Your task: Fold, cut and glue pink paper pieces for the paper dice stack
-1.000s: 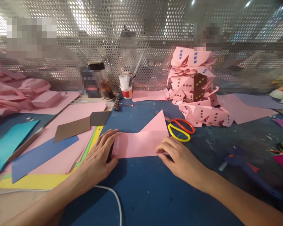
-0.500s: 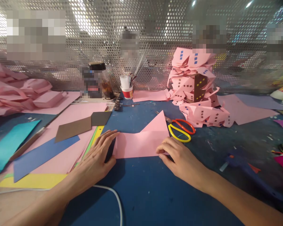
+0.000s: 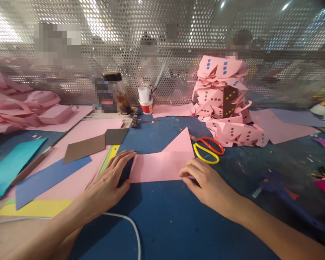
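A folded sheet of pink paper (image 3: 159,167) lies on the blue table in front of me, with a pointed flap rising from its far right part. My left hand (image 3: 112,180) is open, fingers stretched out, its fingertips and thumb at the paper's left edge. At the near right corner, my right hand (image 3: 199,177) has its fingers curled and closed on the pink paper; the thumb tip is partly hidden. Just beyond that hand lie scissors (image 3: 208,151) with one red and one yellow handle, their blades partly behind the flap.
Coloured sheets, including a blue strip (image 3: 52,180) and a brown piece (image 3: 83,148), lie at left. A tall pink paper construction (image 3: 222,86) stands at back right. A paper cup (image 3: 146,107) and a lidded jar (image 3: 123,97) stand before the perforated metal screen (image 3: 173,72). A white cable (image 3: 132,225) crosses near me.
My left hand has slid slightly left. The right hand and the pink paper stay nearly where they were.
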The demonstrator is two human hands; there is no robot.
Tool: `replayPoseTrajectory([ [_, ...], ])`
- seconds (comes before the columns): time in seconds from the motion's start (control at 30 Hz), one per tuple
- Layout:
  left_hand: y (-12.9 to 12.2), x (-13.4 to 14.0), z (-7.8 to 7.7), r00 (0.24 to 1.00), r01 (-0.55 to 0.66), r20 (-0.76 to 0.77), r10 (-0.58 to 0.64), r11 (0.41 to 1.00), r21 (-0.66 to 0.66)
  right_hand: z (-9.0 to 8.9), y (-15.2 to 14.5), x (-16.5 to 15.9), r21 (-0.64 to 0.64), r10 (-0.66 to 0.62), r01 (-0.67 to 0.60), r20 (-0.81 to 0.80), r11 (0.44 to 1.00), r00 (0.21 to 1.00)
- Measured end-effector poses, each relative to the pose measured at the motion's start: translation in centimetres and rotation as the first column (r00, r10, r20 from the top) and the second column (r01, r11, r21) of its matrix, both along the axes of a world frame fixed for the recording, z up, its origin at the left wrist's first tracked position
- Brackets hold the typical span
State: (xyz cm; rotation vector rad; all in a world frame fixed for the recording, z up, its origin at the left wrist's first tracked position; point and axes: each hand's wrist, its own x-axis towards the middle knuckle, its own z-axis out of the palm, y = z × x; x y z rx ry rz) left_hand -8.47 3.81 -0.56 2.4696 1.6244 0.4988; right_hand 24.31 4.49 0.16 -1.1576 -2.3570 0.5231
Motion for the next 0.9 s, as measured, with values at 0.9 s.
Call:
replayPoseTrajectory([
  [0.9, -0.2, 1.6, -0.3, 0.992, -0.117, 0.054, 0.116, 0.993, 0.005, 0.0, 0.1, 0.0, 0.017, 0.004, -0.004, 0.001, 1.000, 1.000],
])
